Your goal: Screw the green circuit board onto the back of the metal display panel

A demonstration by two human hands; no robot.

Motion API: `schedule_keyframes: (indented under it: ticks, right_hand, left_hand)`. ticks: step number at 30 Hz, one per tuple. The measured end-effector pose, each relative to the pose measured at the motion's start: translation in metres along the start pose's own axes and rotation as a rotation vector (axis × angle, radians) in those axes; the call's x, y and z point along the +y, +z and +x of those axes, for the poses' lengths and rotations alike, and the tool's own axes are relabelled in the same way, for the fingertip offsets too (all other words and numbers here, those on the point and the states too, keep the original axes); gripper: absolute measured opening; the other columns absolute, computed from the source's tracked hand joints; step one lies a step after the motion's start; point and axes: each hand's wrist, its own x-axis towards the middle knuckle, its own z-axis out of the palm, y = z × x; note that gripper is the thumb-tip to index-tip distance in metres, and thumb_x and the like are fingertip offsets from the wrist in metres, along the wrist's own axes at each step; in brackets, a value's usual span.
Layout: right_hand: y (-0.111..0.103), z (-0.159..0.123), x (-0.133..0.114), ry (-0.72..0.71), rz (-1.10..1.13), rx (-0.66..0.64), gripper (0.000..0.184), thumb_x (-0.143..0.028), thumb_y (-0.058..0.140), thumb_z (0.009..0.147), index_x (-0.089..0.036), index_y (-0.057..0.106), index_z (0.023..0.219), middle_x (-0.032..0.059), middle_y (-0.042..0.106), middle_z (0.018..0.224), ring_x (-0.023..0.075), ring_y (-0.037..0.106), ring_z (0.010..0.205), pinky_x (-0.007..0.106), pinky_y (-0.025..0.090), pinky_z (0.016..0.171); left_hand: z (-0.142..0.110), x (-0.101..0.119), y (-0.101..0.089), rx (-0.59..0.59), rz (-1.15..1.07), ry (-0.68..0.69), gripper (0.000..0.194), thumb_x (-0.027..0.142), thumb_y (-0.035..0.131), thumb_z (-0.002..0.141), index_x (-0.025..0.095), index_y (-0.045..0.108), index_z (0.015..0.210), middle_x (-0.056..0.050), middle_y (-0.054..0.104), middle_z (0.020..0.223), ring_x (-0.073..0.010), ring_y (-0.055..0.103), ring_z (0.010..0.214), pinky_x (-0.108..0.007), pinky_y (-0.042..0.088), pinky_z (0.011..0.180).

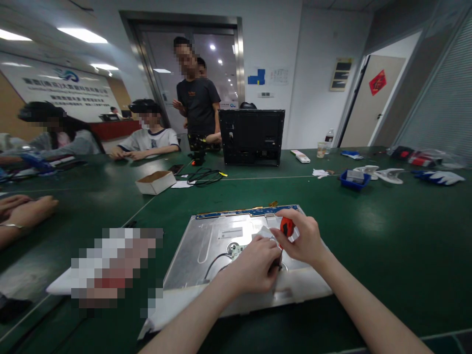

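Observation:
A silver metal display panel [186, 263] lies flat on the green table before me, with a blue circuit strip [243, 212] along its far edge. My right hand [304, 241] is closed around the red and black handle of a screwdriver [286, 226], its shaft pointing down at the panel. Close beside the shaft, my left hand [254, 264] rests over the panel with its fingers curled down; what they hold, if anything, is hidden. Partly under that hand sits a small pale green circuit board [237, 250] with dark wires [213, 263] attached.
Beyond the panel stand a black monitor housing [252, 137] and a white open box [157, 183] near a black cable [204, 177]. To the right is a blue tray [354, 180]. Another person's hands [31, 214] rest at far left; several people are around the table.

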Motion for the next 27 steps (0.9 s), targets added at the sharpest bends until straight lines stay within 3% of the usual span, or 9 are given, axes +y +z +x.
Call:
schedule_keyframes:
  ticks: [10,18,27]
  right_hand:
    - [-0.0053,0.0016,-0.002,0.011,0.055,-0.058,0.032,-0.019,0.047,0.087,-0.021,0.053,0.118,0.0013,0.064,0.079,0.0122,0.056,0.055,0.024,0.047,0.052]
    - [-0.0007,0.0014,-0.0017,-0.006,-0.015,0.027,0.02,-0.022,0.058,0.087,-0.021,0.054,0.107,-0.0027,0.06,0.071,0.01,0.052,0.051,0.021,0.043,0.05]
    - [-0.0042,0.0015,-0.0011,-0.022,0.023,-0.031,0.018,-0.027,0.055,0.089,-0.021,0.055,0.106,-0.0028,0.057,0.066,0.0117,0.051,0.052,0.022,0.041,0.049]
  left_hand:
    - [-0.0002,-0.0015,0.0002,-0.013,-0.017,0.007,0.01,0.013,0.057,0.076,0.018,0.058,0.084,-0.008,0.065,0.096,-0.0247,0.058,0.094,-0.04,0.041,0.091]
    - [0.0001,0.001,-0.0018,-0.023,-0.012,-0.008,0.01,0.014,0.058,0.077,0.018,0.058,0.086,-0.008,0.065,0.096,-0.0246,0.058,0.093,-0.04,0.041,0.091]
    - [-0.0001,0.0002,-0.0008,-0.009,-0.015,-0.004,0.01,0.013,0.058,0.076,0.018,0.058,0.085,-0.008,0.065,0.097,-0.0247,0.058,0.094,-0.04,0.041,0.09]
